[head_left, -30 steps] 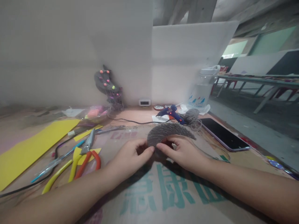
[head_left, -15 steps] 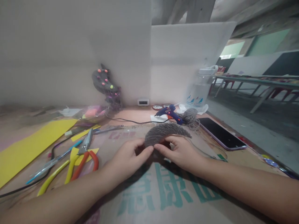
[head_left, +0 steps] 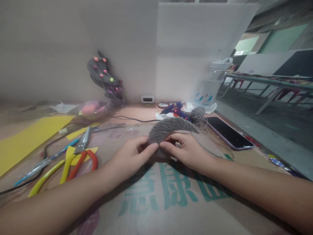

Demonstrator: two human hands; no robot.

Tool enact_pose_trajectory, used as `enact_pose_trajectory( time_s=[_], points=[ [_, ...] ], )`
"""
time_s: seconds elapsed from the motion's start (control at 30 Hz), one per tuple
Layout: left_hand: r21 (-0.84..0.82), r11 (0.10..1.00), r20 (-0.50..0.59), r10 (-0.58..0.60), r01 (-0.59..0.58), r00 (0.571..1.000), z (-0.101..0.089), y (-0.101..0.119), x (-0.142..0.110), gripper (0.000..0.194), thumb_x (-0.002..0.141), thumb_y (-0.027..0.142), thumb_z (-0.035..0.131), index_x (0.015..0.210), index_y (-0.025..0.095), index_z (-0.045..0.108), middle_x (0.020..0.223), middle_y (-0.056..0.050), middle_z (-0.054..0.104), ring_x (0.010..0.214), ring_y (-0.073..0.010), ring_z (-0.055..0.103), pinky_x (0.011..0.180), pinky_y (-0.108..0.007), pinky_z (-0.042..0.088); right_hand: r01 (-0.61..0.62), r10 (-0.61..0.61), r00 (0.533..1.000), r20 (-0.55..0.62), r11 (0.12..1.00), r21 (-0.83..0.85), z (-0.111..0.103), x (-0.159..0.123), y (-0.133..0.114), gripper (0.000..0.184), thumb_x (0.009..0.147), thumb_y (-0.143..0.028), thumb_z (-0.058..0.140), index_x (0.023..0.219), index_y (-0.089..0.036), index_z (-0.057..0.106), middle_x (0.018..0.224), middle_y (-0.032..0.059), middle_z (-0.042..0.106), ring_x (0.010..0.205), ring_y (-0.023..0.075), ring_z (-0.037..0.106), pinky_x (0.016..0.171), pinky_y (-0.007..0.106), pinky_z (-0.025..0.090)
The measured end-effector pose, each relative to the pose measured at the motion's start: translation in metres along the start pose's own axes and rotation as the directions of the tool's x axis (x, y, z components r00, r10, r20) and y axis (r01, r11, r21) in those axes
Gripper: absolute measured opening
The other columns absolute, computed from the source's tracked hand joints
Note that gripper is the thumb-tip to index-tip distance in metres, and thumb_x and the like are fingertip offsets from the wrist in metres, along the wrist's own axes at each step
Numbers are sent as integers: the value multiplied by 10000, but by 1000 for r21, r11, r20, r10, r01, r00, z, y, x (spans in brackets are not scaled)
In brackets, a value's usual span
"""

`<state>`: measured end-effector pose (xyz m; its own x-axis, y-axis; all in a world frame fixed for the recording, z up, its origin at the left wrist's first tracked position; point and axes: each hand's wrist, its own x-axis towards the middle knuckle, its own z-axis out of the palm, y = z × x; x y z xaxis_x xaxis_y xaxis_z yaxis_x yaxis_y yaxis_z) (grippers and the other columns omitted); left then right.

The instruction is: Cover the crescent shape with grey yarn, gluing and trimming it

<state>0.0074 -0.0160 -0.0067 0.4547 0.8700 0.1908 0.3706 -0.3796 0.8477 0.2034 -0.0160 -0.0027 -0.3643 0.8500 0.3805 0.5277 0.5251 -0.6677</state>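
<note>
A curved, crescent-like piece wrapped in grey yarn is held between both hands over the printed table covering. My left hand pinches its lower left end, thumb in front. On its inner edge, my right hand grips with thumb and bent fingers; the fingertips behind the piece are hidden. A strand of yarn trails to the right from the piece. Just behind it lie a ball of grey yarn and a blue glue gun with a red light lit.
Left are pliers or cutters with red and yellow handles, a blue-tipped pen-like tool and yellow sheets. A phone and water bottle stand right. A grey crescent ornament with coloured pompoms is at the back.
The camera view has tilted and shifted slightly, so the table things appear higher and mostly further left. Both hands keep their hold on the yarn-wrapped crescent, with little change in grip.
</note>
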Motion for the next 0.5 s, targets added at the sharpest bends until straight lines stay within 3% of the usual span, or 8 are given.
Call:
enact_pose_trajectory(
  time_s=[0.2,0.33,0.5],
  points=[
    [-17,1000,-14,-5,5,1000,-1,1,-1,293,901,407,511,836,183,687,836,-21,718,801,-202,650,710,-283,508,-95,85,994,70,983,157,0,-2,-2,216,877,-348,554,725,-203,602,602,-25,572,559,119,540,517,232,421],
    [-5,1000,2,-6,6,1000,-2,1,-2,301,897,416,513,796,183,675,779,-7,688,756,-179,629,664,-257,487,-124,121,989,83,992,36,-3,-1,-8,270,830,-391,622,640,-200,604,600,-7,602,559,123,540,499,231,400],
    [-38,999,9,1,-1,1000,-2,1,-2,317,905,430,502,786,181,656,771,-2,670,745,-165,625,668,-252,490,-185,186,971,151,983,-17,-4,-2,-11,335,875,-387,564,602,-198,599,526,-18,570,477,108,499,447,232,348]
  ],
)
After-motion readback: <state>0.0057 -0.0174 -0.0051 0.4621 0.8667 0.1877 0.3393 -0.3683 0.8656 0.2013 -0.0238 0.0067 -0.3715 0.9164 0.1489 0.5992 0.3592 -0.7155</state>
